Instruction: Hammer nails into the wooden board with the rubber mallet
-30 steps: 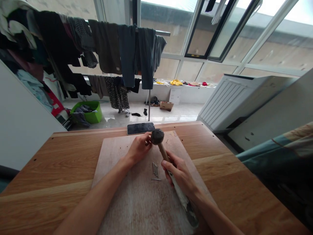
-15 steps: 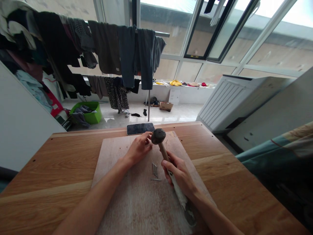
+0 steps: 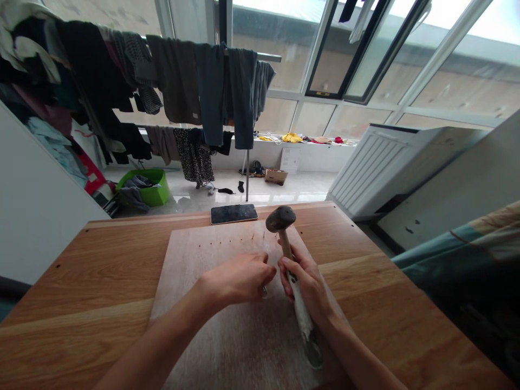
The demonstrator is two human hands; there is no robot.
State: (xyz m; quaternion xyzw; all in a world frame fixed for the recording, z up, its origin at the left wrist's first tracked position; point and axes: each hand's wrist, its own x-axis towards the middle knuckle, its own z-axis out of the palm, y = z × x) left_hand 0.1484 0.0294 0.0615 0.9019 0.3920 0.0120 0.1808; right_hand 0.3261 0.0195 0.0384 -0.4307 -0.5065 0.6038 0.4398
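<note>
A pale plywood board (image 3: pixel 227 325) lies on the wooden table (image 3: pixel 81 281). My right hand (image 3: pixel 306 284) is closed around the wooden handle of a hammer (image 3: pixel 286 244), its dark head raised above the board's far part. My left hand (image 3: pixel 238 279) rests over the spot on the board where the loose nails lay, fingers curled in a pinch; a bit of metal shows at its fingertips (image 3: pixel 265 292), and the rest of the nails are hidden under it. Small nail heads and holes (image 3: pixel 227 242) dot the far part of the board.
A dark phone (image 3: pixel 233 213) lies flat at the table's far edge. Beyond are a clothes rack hung with garments (image 3: pixel 195 86), a green basin (image 3: pixel 148 185) on the floor, a white radiator-like panel (image 3: pixel 377 162) at the right, and a patterned cloth (image 3: pixel 467 254) at the far right.
My left hand has come back from the far part of the board to the nails near the middle. The hammer has lifted and shifted right, its head now clear of the board.
</note>
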